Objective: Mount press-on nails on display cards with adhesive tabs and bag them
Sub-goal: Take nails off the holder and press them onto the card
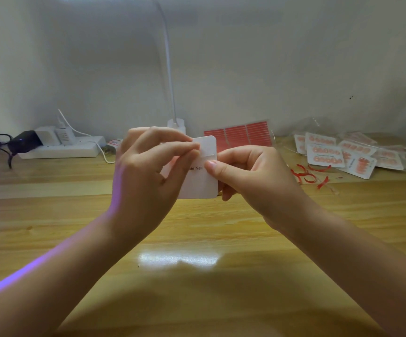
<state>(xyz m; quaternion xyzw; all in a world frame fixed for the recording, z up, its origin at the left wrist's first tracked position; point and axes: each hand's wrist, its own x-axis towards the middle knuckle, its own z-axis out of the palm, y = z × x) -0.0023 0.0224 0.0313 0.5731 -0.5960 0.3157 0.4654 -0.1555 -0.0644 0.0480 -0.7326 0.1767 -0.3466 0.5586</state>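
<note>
In the head view, the person holds a white display card [200, 181] upright in the air over the middle of the wooden table [197, 239]. The right hand [250, 181] has its grip closed on the card's right edge, thumb on the front, the other fingers tucked behind and mostly hidden. The left hand [146, 171] covers the card's left half, so only "de Nail" of the print can be read; its fingertips are pinched on a pale, nearly transparent adhesive tab [205, 149] at the card's top, whose outline is hard to make out.

At the table's far edge lies a red sheet of adhesive strips [238, 135], partly behind the hands. Toward the far right corner sits a blurred heap of finished nail cards [338, 152], some in clear bags, with curled red backing strips [306, 173] just in front. Toward the far left edge rests a white power strip [61, 148] with plugs. A white lamp stem [170, 76] rises out of frame.
</note>
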